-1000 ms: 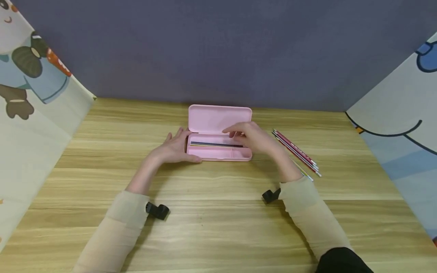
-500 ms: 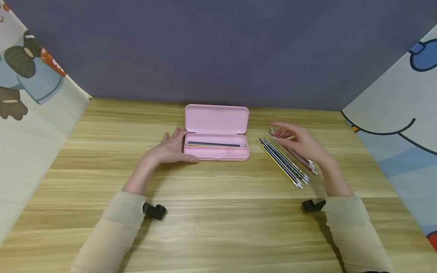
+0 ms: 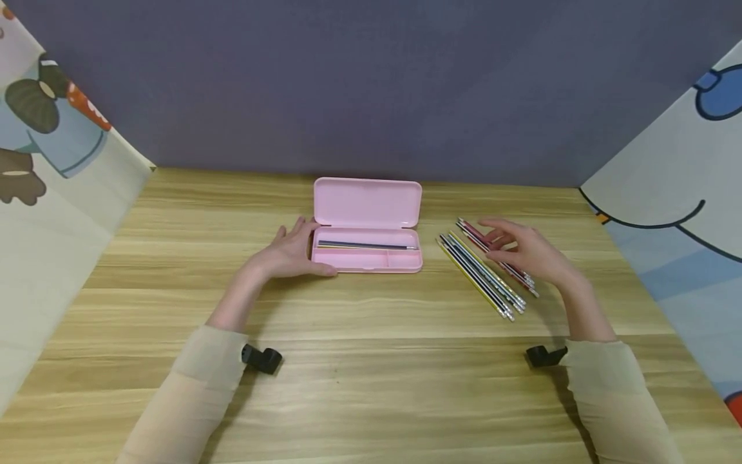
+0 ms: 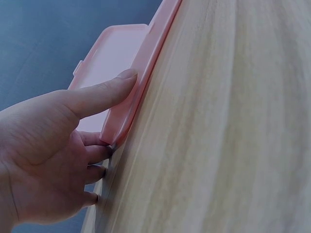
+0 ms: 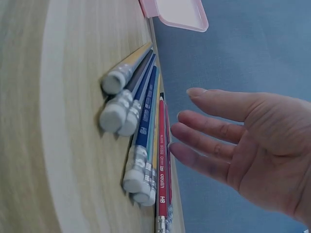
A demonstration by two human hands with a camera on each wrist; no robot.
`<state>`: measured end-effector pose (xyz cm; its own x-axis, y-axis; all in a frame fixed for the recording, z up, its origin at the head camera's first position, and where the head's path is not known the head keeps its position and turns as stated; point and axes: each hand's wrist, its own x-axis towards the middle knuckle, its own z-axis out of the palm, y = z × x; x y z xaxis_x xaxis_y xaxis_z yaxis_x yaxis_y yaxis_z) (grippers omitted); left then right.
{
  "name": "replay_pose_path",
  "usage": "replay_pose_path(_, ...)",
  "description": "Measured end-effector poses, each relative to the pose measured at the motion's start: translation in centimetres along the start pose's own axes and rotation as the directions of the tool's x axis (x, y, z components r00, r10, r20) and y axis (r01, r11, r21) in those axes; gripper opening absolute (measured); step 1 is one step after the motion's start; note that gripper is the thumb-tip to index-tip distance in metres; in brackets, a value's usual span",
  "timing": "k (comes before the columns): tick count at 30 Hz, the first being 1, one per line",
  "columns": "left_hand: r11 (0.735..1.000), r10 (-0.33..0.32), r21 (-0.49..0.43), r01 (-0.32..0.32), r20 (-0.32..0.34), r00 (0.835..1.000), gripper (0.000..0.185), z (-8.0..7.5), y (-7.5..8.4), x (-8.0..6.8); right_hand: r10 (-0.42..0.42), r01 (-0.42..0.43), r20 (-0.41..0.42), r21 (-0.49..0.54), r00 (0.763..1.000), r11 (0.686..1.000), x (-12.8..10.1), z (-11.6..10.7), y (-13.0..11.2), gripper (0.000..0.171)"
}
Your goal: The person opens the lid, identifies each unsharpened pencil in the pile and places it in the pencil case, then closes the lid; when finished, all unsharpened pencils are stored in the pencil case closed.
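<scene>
A pink pencil case (image 3: pixel 350 260) lies with its lid up near the back of the table. In its long rear compartment are a few pencils (image 3: pixel 365 245), dark and yellow. My left hand (image 3: pixel 284 256) holds the case's left end, thumb along the front wall and fingers round the end, as the left wrist view shows. To the right of the case lie several loose pencils (image 3: pixel 478 274), striped yellow, black and blue, with white erasers toward me. Red pencils (image 5: pixel 162 160) lie beside them. My right hand (image 3: pixel 524 252) hovers over the red ones, fingers loosely bent, holding nothing.
The wooden table (image 3: pixel 348 386) ends at a dark blue-grey panel (image 3: pixel 371 90) behind the case. Cartoon-printed panels (image 3: pixel 678 174) stand along both sides. A small black camera (image 3: pixel 261 359) sits at each sleeve cuff.
My right hand has drawn back from the case to the right, first over the loose pencils, then slightly farther right above the red ones. My left hand keeps its hold on the case.
</scene>
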<state>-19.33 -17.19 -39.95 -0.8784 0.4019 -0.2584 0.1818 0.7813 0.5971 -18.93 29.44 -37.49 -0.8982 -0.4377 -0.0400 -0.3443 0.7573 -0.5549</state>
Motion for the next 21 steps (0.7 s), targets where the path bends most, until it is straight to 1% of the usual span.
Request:
replay_pose_path(11,1.0,0.001,-0.002,-0.001,-0.001,1.0,0.104,-0.01,-0.09,0.06,0.046,-0.045,0.051,-0.017,0.998,0.999,-0.1,-0.21,0.15,0.061)
replay_pose_path(21,1.0,0.0,-0.001,0.0,-0.001,1.0,0.104,-0.04,-0.01,0.03,0.063,-0.06,0.058,-0.061,0.996,0.996,-0.09,-0.19,0.28,0.059)
